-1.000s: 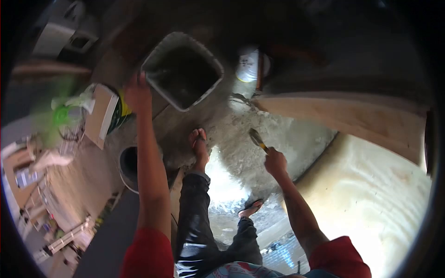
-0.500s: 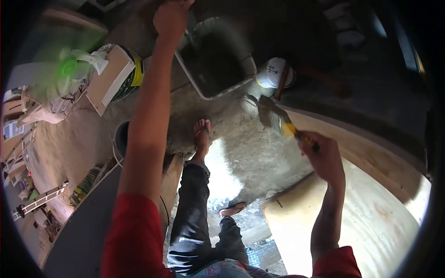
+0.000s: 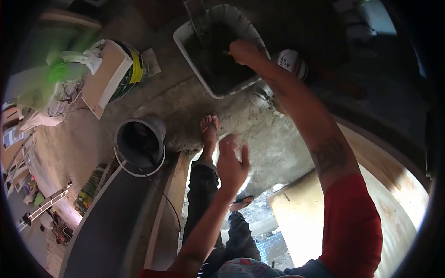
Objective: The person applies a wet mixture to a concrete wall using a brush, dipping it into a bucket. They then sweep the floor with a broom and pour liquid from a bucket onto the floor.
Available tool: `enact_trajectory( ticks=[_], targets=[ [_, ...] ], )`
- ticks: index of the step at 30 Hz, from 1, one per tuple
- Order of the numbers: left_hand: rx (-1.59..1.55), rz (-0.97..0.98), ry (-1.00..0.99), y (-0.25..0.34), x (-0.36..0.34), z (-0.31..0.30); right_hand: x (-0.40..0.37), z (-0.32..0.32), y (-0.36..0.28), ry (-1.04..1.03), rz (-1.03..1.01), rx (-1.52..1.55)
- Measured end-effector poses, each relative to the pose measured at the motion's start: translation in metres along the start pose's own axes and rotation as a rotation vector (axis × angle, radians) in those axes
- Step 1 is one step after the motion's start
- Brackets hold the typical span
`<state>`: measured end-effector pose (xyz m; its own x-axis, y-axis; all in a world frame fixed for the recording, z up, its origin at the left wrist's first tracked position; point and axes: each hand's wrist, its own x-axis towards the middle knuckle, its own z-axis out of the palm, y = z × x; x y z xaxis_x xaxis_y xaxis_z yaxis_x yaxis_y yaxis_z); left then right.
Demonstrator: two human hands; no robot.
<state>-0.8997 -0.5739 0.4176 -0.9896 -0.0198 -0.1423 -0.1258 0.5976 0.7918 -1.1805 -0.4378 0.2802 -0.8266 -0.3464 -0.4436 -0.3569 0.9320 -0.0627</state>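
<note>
My right hand reaches over a white-rimmed tub with dark contents. Its fingers are closed on a paintbrush, of which only a bit of yellow handle shows; the bristles are lost in the dark tub. A flat, board-like tool leans into the far left of the tub. My left hand hangs in front of my legs above the floor, slightly blurred, its fingers apart and holding nothing.
A bucket with a wire handle stands left of my foot. A white paint pail sits right of the tub. Wooden boards lie at right. A spinning green fan and a yellow-banded drum are at left.
My right hand has carried the paintbrush from the right side up and left to the tub. The left hand has drawn back from beside the tub toward my body. The view has shifted slightly.
</note>
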Motion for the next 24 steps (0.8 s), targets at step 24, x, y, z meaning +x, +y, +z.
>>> enact_trajectory(
  ticks=[24],
  targets=[
    [0.321, 0.188, -0.57, -0.088, -0.105, 0.069, -0.106, 0.009, 0.011, 0.038, 0.634, 1.805]
  ],
)
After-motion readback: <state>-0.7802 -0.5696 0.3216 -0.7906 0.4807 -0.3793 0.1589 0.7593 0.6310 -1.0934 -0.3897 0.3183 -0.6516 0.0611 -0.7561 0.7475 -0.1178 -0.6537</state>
